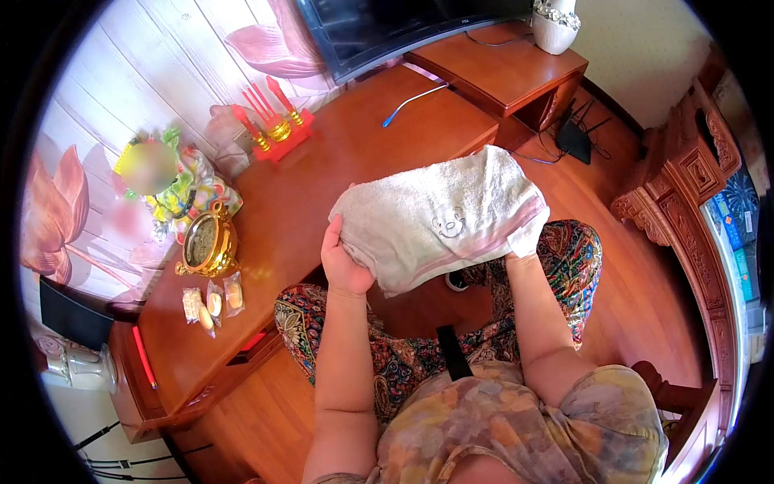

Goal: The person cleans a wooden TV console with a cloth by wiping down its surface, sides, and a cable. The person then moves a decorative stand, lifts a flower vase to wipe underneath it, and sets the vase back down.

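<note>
A white towel [427,214] with a pinkish stripe and a small stitched animal face is stretched between my two hands above my lap. My left hand [345,262] grips its left end, the thumb lying on top and the other fingers hidden beneath. At the lower right corner, my right hand [520,254] is mostly covered by the cloth and holds that end from underneath. The towel looks folded and is slightly tilted, its right side higher.
The wooden cabinet [347,129] carries a golden incense pot [230,246], wrapped snacks [214,302], a red candle stand [282,137], a colourful figure [189,185] and a blue-tipped wand [415,103]. A television [403,28] stands behind. Carved wooden furniture [685,177] is at right.
</note>
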